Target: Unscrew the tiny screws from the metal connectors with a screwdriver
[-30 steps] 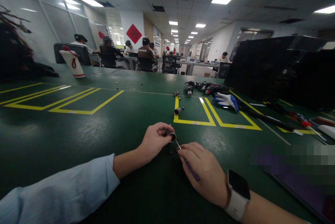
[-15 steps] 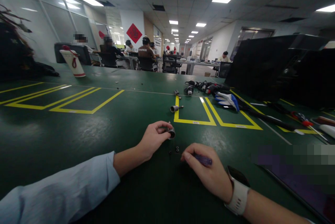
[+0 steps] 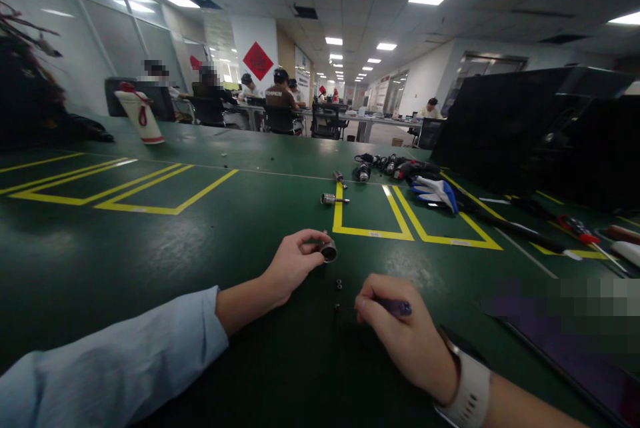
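My left hand (image 3: 295, 261) pinches a short, cup-shaped metal hole saw (image 3: 329, 252) between thumb and fingers, its open mouth turned toward me; its lower rim is at or near the table. My right hand (image 3: 393, 321) is closed around the purple handle of a small screwdriver (image 3: 401, 308). The thin shaft points left, and its tip is at a tiny dark piece (image 3: 337, 307), too small to identify. Two small dark rings (image 3: 339, 284) lie between my hands. Beyond my left hand lies another hole saw (image 3: 329, 199) with its shank pointing right, and a smaller one (image 3: 340, 179) behind it.
Yellow tape outlines (image 3: 373, 235) mark the green table (image 3: 225, 248). Blue-and-white gloves (image 3: 434, 193) and a heap of dark tools (image 3: 385, 167) lie at the back right. A red-handled screwdriver (image 3: 580, 229) is far right. A white cup (image 3: 140, 118) stands back left. People sit beyond.
My right hand has moved slightly right and toward me with the screwdriver; the tiny dark piece shifted the same way. The hole saw lying beyond has rolled a little left. My left hand stays nearly still.
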The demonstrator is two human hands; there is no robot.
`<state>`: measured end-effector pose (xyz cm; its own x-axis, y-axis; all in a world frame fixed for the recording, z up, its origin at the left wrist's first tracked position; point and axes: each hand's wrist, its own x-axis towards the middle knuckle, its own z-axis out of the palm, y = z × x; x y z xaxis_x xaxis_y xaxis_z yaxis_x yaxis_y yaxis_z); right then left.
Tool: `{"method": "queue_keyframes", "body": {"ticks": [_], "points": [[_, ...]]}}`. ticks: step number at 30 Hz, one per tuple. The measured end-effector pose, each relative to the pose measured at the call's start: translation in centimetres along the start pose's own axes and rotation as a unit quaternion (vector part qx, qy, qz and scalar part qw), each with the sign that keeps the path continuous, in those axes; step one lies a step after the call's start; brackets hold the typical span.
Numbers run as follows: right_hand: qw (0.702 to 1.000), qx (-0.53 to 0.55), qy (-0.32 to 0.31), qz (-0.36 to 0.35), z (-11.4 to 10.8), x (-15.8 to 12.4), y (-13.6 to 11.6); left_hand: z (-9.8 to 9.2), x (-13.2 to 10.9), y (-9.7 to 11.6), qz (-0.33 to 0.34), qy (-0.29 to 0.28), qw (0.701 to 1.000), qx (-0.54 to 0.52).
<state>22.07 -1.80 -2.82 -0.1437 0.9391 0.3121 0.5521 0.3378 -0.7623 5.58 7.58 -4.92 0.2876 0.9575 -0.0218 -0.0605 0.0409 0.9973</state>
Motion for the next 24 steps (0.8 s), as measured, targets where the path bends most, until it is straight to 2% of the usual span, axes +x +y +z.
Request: {"method": "queue_keyframes", "body": {"ticks": [5, 10, 24], "points": [[0.998, 0.038, 0.021, -0.054, 0.6, -0.3, 0.7, -0.1, -0.1, 0.2, -0.005, -0.003, 1.0, -0.007], [0.993, 0.027, 0.036, -0.112, 1.0, -0.2, 1.1, 0.2, -0.3, 0.6, 0.001, 0.011, 1.0, -0.009], [0.993, -0.039, 0.012, -0.114, 1.6, 0.1, 1.9, 0.4, -0.4, 0.3, 0.007, -0.008, 1.0, -0.016]]}}
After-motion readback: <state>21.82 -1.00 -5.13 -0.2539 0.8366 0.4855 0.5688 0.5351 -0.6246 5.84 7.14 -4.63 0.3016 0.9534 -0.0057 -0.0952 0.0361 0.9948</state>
